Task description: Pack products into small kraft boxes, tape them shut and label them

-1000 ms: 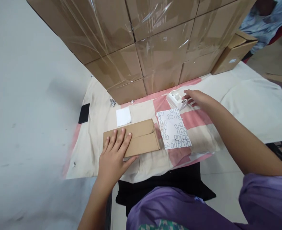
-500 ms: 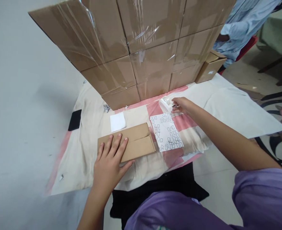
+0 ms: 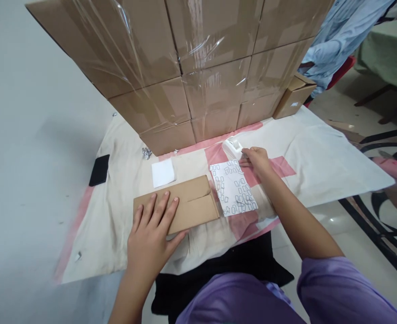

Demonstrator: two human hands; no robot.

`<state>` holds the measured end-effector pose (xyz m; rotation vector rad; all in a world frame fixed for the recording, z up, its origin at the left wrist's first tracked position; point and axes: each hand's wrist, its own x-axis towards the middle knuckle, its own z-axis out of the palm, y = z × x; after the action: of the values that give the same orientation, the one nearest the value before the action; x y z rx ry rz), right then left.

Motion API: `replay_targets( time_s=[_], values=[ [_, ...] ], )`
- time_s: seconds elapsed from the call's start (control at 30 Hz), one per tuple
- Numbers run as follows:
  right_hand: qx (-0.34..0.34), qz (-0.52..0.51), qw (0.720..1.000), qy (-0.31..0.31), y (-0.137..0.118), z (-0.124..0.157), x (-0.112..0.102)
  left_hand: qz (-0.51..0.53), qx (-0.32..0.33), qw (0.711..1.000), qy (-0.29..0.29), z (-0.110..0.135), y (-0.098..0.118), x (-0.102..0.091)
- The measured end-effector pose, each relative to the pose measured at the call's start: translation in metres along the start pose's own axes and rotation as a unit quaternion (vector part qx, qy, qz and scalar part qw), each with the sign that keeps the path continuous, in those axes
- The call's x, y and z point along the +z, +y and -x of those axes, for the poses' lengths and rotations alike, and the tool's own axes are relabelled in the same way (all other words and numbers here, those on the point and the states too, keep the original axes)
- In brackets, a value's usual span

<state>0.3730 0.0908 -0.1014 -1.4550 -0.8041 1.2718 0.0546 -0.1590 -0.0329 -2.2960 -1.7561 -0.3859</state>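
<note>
A flat closed brown cardboard box (image 3: 196,204) lies near the table's front edge. My left hand (image 3: 153,234) rests on its left part, open, with fingers spread and the thumb along the front edge. A white tape dispenser (image 3: 232,147) stands at the foot of the wall of boxes. At its front right end, my right hand (image 3: 257,161) has its thumb and fingertips pinched together. Whatever is between those fingertips is too small to make out. Just below lies a sheet of paper (image 3: 230,191) with small drawn rectangles, right of the box.
Taped cardboard boxes (image 3: 215,94) form a tall wall at the back. A small white stack of paper (image 3: 163,173), crumpled foil (image 3: 146,153) and a black flat item (image 3: 99,170) lie leftward. Another carton (image 3: 294,96) stands at back right, near a person in a light-blue sleeve (image 3: 343,40).
My right hand has moved slightly down, its fingers closing together by the dispenser's end, and the elbow has drawn in. My left hand stays on the box. The view has shifted a little.
</note>
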Motion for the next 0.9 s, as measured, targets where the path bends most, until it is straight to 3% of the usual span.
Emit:
replay_targets(
  time_s=[0.9],
  values=[
    [0.005,-0.089,0.993,-0.074,0.018,0.004,-0.015,-0.017,-0.005,1.0,0.0,-0.003,0.003,-0.001]
  ],
)
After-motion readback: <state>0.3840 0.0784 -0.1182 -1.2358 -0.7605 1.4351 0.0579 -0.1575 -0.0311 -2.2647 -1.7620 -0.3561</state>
